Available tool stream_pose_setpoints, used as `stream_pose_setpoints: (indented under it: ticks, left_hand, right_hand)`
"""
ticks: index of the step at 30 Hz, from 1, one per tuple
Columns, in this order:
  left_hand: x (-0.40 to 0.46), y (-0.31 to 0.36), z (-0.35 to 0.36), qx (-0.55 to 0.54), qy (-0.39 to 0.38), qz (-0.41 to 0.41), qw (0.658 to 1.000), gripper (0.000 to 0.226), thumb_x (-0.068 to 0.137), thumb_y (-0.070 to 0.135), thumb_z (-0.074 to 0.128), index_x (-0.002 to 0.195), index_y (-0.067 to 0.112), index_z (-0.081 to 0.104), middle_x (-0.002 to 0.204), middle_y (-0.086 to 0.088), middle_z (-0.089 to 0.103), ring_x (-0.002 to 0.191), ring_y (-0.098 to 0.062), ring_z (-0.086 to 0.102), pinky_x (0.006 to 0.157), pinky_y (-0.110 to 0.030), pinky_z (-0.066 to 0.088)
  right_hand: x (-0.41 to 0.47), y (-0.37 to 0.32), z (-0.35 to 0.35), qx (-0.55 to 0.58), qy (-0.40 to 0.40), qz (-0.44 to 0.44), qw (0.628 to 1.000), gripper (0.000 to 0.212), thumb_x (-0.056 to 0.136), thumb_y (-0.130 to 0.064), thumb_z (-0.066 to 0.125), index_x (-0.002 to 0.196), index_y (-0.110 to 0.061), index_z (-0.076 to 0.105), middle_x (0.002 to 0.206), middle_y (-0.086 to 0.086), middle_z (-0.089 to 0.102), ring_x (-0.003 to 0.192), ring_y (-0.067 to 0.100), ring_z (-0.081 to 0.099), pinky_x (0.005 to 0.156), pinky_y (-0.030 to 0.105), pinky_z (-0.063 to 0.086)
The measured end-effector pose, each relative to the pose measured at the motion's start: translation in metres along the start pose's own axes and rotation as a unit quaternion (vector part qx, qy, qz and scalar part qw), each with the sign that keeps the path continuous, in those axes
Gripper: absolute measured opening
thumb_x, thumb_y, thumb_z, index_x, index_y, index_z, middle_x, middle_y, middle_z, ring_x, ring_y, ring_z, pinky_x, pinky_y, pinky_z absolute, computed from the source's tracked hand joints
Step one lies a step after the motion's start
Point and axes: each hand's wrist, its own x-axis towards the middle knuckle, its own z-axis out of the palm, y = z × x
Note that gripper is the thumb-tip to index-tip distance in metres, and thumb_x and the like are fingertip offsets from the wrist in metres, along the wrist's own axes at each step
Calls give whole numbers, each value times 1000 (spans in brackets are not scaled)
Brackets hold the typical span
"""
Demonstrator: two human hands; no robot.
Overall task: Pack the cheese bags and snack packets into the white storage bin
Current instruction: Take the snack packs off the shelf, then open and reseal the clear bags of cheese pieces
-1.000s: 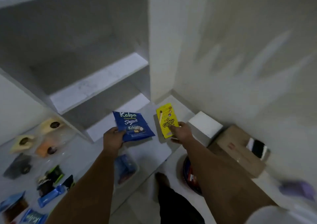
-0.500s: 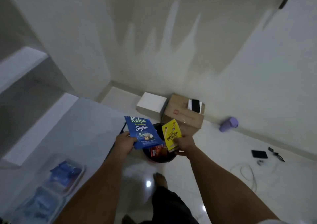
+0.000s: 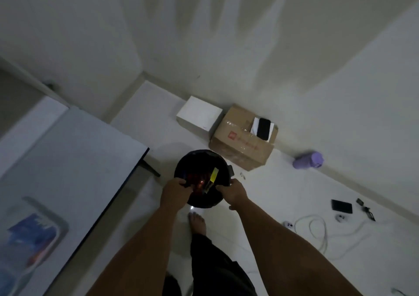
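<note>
L hand (image 3: 174,192) & R hand (image 3: 233,193) at dark bin (image 3: 223,171) rim, yellow packet (image 3: 214,175) inside

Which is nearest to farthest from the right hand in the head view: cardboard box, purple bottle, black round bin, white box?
From the right hand:
1. Black round bin, touching, just left of it.
2. Cardboard box, on the floor beyond the bin.
3. White box and purple bottle, too close to call.

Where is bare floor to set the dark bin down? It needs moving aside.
Bare tile lies between the dark bin and the purple bottle, below the cardboard box. Crowded at right: white cable, black wallet.
</note>
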Motion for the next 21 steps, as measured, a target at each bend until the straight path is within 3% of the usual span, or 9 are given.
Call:
stream_pose_setpoints:
  ticks: [4, 7, 9, 11, 14, 17, 21]
  left_hand:
    - [-13, 6, -26, 9, 21, 3, 1000, 35, 94, 27, 60, 125, 10, 64, 127, -4, 61, 119, -25, 59, 95, -31, 47]
    - [-31, 3, -65, -34, 98, -19, 994, 38, 90, 32, 60, 117, 7, 68, 120, -8, 67, 116, -28, 63, 89, -28, 45]
    - [-52, -4, -99, -48, 137, -8, 989, 51, 83, 45, 59, 113, 6, 72, 119, -10, 70, 115, -27, 64, 91, -27, 45]
    - [-75, -20, -131, -74, 182, -27, 980, 42, 85, 41, 65, 114, 12, 72, 120, -6, 70, 113, -24, 65, 91, -27, 47]
    - [-105, -59, -169, -138, 252, -63, 956, 37, 84, 41, 68, 116, 23, 68, 126, 0, 66, 115, -21, 63, 99, -30, 48]
    - [-128, -111, -195, -164, 291, -94, 938, 38, 86, 42, 65, 118, 22, 68, 127, -1, 66, 119, -21, 61, 103, -30, 45]
    - [-167, -178, -227, -194, 333, -107, 917, 25, 80, 43, 60, 90, 22, 67, 108, -7, 74, 107, -25, 68, 92, -29, 52]
  right_hand:
    - [-3, -30, -1, -116, -34, -83, 989, 57, 94, -35, 66, 140, -8, 48, 132, 14, 60, 105, 29, 60, 93, 41, 54]
    - [-7, -63, 11, -166, -48, -132, 976, 61, 95, -35, 67, 143, -4, 47, 140, 19, 55, 123, 33, 56, 100, 37, 46]
    - [-14, -89, 26, -183, -61, -173, 966, 54, 95, -36, 67, 138, -5, 55, 133, 20, 60, 113, 30, 58, 97, 37, 48]
    - [-26, -116, 44, -206, -78, -213, 952, 39, 97, -35, 65, 124, -9, 61, 119, 17, 64, 101, 27, 58, 88, 31, 47]
    - [-46, -146, 82, -202, -92, -258, 940, 49, 95, -37, 66, 133, -6, 58, 130, 19, 62, 113, 34, 60, 98, 36, 46]
    - [-78, -166, 126, -218, -113, -321, 915, 47, 95, -37, 66, 130, -7, 61, 137, 17, 59, 123, 35, 57, 102, 36, 43]
    - [-123, -182, 183, -242, -142, -379, 882, 48, 94, -40, 67, 131, -10, 61, 131, 12, 63, 116, 29, 60, 100, 32, 44]
